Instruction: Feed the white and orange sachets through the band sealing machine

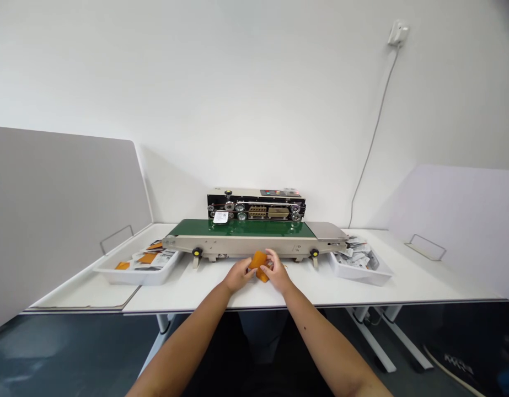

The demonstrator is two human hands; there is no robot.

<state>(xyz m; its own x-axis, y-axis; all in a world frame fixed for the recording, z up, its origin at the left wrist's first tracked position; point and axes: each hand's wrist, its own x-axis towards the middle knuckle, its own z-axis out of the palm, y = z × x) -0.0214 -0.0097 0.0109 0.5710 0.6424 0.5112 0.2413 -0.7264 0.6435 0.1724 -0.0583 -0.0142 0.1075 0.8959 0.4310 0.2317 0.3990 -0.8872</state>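
Note:
Just in front of the band sealer (254, 249), low over the white table, I hold an orange packet (260, 259) between both hands. My left hand (239, 274) has its fingers closed on the packet's left side. On the other side, my right hand (278, 272) grips it with curled fingers and thumb. The packet looks bent or folded, and the fingers cover part of it. Behind it, a white printed pouch (221, 216) is at the left part of the sealer, above the green belt (262, 227).
To the left stands a white bin (132, 277) with orange and white packets. Another white bin (362, 274), full of printed pouches, is at the right end of the sealer. Grey partitions (64, 204) flank the table (419, 284). A cable (374, 132) runs down the wall.

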